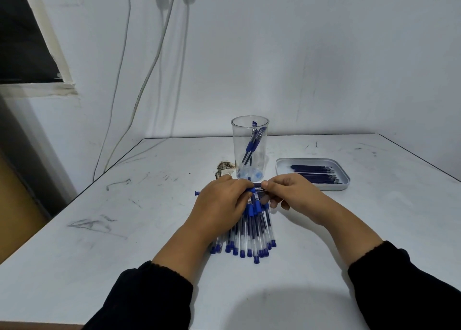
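Observation:
A pile of several blue-capped clear pens (252,232) lies on the white table (124,230) in front of me. Above its far end, my left hand (222,205) and my right hand (287,192) hold one blue pen (257,188) crosswise between their fingertips. The left fingers pinch its blue end, and the right thumb and fingers pinch the other end. Just behind the hands, a clear plastic cup (250,147) stands upright with a few blue pens leaning inside.
A pale tray (311,173) with several dark blue refills sits at the right of the cup. A small blue cap piece (197,193) lies left of my left hand. A burnt patch (224,168) marks the table beside the cup. Cables hang down the wall behind.

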`<state>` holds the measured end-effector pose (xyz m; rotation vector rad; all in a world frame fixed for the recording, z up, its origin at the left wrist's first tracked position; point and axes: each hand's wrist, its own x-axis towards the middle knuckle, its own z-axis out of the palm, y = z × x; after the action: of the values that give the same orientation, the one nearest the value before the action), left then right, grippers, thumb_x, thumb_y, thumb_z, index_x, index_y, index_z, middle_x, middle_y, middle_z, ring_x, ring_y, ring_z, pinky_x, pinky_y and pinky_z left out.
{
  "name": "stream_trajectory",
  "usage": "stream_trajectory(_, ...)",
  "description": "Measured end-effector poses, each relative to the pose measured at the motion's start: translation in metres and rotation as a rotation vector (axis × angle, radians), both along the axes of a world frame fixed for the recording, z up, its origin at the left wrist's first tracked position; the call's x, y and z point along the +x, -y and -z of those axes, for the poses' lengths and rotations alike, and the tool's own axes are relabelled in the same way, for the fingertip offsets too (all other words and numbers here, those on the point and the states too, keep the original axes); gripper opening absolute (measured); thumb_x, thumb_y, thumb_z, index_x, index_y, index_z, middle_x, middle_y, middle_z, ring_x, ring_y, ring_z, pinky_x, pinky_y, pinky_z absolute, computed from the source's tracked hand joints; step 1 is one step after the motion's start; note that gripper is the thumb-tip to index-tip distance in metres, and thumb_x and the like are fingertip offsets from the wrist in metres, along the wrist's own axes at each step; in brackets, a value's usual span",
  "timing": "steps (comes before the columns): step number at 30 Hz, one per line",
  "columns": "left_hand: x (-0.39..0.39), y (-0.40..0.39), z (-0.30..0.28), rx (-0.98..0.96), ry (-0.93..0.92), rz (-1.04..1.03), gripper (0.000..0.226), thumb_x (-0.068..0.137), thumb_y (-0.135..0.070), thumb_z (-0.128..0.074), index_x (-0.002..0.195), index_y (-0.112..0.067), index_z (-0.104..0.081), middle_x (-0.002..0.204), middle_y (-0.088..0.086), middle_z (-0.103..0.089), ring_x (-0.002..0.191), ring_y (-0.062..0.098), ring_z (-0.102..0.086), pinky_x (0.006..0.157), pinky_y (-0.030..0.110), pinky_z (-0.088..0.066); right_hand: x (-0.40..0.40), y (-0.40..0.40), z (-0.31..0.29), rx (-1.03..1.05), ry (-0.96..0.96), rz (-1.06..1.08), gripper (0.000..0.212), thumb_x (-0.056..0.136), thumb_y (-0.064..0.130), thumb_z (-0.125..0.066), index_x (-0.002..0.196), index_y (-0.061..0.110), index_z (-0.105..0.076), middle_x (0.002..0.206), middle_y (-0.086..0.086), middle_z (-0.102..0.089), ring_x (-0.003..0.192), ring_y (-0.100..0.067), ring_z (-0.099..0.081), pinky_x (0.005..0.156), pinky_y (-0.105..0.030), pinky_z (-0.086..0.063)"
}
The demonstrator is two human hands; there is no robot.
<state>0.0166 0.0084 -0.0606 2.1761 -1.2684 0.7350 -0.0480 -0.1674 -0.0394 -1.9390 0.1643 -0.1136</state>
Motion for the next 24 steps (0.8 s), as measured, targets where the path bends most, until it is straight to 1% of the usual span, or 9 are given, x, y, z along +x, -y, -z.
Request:
stream_trajectory(2,0.0,0.0,0.0,0.011,-0.007,-0.002,0.019,0.089,-0.017,-0.059,0.106,-0.013,-0.066,0.081,0.002,-0.067,0.071,0.018,-0.056,0.059,0.035,-0.049,-0.001,0.0,-0.002,-0.008,0.022,-0.009,0.018,0.095,0.02,-0.059,0.088,0.009,-0.071,0.075,-0.002,-0.073,0.058,-0.005,-0.057,0.052,-0.019,-0.038)
stream_trajectory(5,0.0,0.001,0.0,0.02,-0.011,-0.007,0.019,0.09,-0.018,-0.059,0.107,-0.015,-0.066,0.084,0.001,-0.068,0.075,0.018,-0.056,0.061,0.03,-0.045,-0.003,0.002,-0.004,-0.015,0.064,-0.01,0.007,0.089,0.01,-0.065,0.093,0.009,-0.071,0.077,-0.006,-0.073,0.059,-0.003,-0.059,0.051,-0.015,-0.04)
stream_trajectory(7,-0.001,0.001,0.001,0.02,-0.016,-0.012,0.019,0.091,-0.019,-0.059,0.108,-0.016,-0.066,0.086,0.0,-0.068,0.076,0.017,-0.056,0.062,0.028,-0.043,-0.004,0.003,-0.004,-0.023,0.078,-0.01,0.008,0.086,0.008,-0.068,0.092,0.011,-0.071,0.072,-0.002,-0.072,0.057,0.0,-0.059,0.051,-0.013,-0.041)
stream_trajectory(10,-0.001,0.002,0.001,0.024,-0.026,-0.018,0.019,0.092,-0.02,-0.058,0.109,-0.016,-0.066,0.087,0.0,-0.068,0.078,0.017,-0.056,0.063,0.03,-0.045,-0.003,0.005,-0.005,-0.014,0.087,-0.005,0.011,0.082,0.004,-0.072,0.089,0.012,-0.072,0.068,0.006,-0.071,0.056,0.003,-0.059,0.05,-0.011,-0.041)
stream_trajectory(14,-0.001,0.001,0.0,0.017,-0.037,-0.021,0.019,0.092,-0.02,-0.058,0.109,-0.016,-0.066,0.087,0.001,-0.068,0.078,0.019,-0.057,0.064,0.033,-0.047,-0.002,0.006,-0.004,0.015,0.107,0.005,0.016,0.078,-0.002,-0.074,0.085,0.011,-0.072,0.068,0.004,-0.071,0.056,0.001,-0.059,0.05,-0.012,-0.04)
stream_trajectory(17,-0.001,0.001,-0.001,-0.001,-0.057,-0.034,0.02,0.093,-0.021,-0.057,0.11,-0.016,-0.066,0.089,0.002,-0.067,0.081,0.019,-0.057,0.068,0.034,-0.048,-0.001,0.013,-0.004,0.002,0.109,0.046,0.015,0.081,0.001,-0.072,0.084,0.016,-0.074,0.072,0.001,-0.071,0.062,-0.006,-0.058,0.056,-0.019,-0.043)
stream_trajectory(21,-0.002,0.0,-0.002,-0.013,-0.065,-0.045,0.021,0.093,-0.021,-0.057,0.111,-0.015,-0.065,0.091,0.002,-0.067,0.082,0.02,-0.058,0.07,0.034,-0.049,-0.001,0.029,-0.002,-0.126,0.129,0.155,0.018,0.086,0.006,-0.067,0.082,0.023,-0.073,0.076,0.008,-0.071,0.068,0.001,-0.06,0.065,-0.015,-0.043)
stream_trajectory(23,-0.001,0.0,-0.001,-0.009,-0.07,-0.047,0.021,0.093,-0.021,-0.056,0.112,-0.015,-0.065,0.091,0.002,-0.067,0.082,0.019,-0.058,0.07,0.034,-0.049,-0.001,0.033,-0.001,-0.299,0.103,0.185,0.013,0.084,0.012,-0.07,0.08,0.025,-0.072,0.072,0.01,-0.069,0.065,0.005,-0.059,0.063,-0.013,-0.041)
stream_trajectory(24,-0.001,0.0,-0.001,-0.006,-0.072,-0.049,0.021,0.093,-0.021,-0.056,0.112,-0.015,-0.065,0.091,0.002,-0.067,0.083,0.019,-0.058,0.07,0.034,-0.049,-0.001,0.033,-0.001,-0.388,0.08,0.18,0.011,0.083,0.014,-0.071,0.077,0.025,-0.072,0.07,0.01,-0.068,0.061,0.006,-0.057,0.059,-0.01,-0.039)
